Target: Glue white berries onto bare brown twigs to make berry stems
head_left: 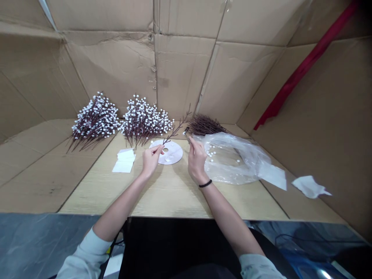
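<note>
My left hand [152, 158] pinches the lower end of a bare brown artificial twig [177, 128], which slants up to the right. Under the twig lies a round white disc [174, 155] with a centre hole and a shiny clear patch. My right hand [197, 157] is closed just right of the disc, fingertips pressed together. A small dark piece and a white ball [184, 133] show at its fingertips; what exactly it grips is too small to make out. More loose white balls [211, 154] lie on a clear plastic bag [250, 155] beside it.
Two piles of white-berried twigs, one at left [97, 120] and one nearer the middle [145, 120], lie at the back. Bare twigs [207, 124] lie behind the bag. Folded white paper [124, 161] is at left, crumpled paper [310, 186] at right. Cardboard walls [186, 73] surround the table.
</note>
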Demonstrator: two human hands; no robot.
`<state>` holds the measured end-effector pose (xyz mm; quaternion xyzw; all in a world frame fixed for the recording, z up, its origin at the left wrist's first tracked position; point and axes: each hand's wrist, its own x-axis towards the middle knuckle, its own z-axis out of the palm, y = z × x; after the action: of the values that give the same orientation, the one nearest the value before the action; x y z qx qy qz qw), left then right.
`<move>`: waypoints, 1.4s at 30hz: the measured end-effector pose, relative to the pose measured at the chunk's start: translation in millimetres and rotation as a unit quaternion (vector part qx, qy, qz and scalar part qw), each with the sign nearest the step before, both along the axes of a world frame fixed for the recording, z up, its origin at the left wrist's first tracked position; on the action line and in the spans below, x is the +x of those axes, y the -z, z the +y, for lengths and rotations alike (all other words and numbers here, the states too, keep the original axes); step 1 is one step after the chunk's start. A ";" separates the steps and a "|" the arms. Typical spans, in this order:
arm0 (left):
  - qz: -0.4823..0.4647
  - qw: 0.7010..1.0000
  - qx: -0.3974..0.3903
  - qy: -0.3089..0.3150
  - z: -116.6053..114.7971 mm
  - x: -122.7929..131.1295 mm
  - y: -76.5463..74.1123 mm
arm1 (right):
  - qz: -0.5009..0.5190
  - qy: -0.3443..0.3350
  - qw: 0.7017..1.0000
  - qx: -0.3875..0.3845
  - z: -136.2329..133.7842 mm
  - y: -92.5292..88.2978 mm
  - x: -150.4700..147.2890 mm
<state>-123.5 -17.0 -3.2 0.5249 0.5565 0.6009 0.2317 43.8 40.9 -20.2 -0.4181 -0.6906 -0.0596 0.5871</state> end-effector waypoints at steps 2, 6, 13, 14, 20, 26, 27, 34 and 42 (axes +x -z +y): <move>-0.003 1.000 0.000 0.002 0.5 0.0 0.6 | 0.007 -0.005 1.000 0.015 -2.7 -2.1 -0.6; 0.011 1.000 -0.003 -0.003 -0.2 -0.3 0.5 | 0.003 -0.021 0.999 0.036 -8.0 -5.7 -1.8; 0.022 1.000 -0.008 0.004 -2.5 0.8 -2.2 | -0.031 -0.046 0.998 0.012 -9.3 -4.1 -3.5; 0.018 1.000 -0.006 0.007 -2.4 1.0 -2.2 | -0.035 -0.048 0.998 0.008 -8.5 -3.3 -3.8; 0.003 1.000 0.001 0.014 -1.1 1.5 -1.1 | -0.041 -0.024 0.998 -0.036 -1.0 1.0 -2.1; 0.003 1.000 -0.004 0.000 0.3 0.7 0.6 | -0.016 -0.008 1.000 -0.026 -2.8 -1.6 -1.3; 0.002 1.000 -0.002 0.000 0.9 0.6 1.2 | -0.010 -0.005 1.000 -0.013 -4.4 -2.9 -1.6; -0.040 0.999 0.021 0.009 4.9 -0.2 5.5 | 0.016 0.005 0.998 0.066 -16.1 -11.4 -2.8; -0.041 0.999 0.019 0.016 3.2 0.9 2.9 | 0.032 0.008 0.998 0.058 -18.2 -13.3 -3.3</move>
<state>-122.7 -13.7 -6.1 0.5131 0.5270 0.6281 0.2539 40.5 22.7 -6.9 -0.3906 -0.6636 -0.0906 0.6315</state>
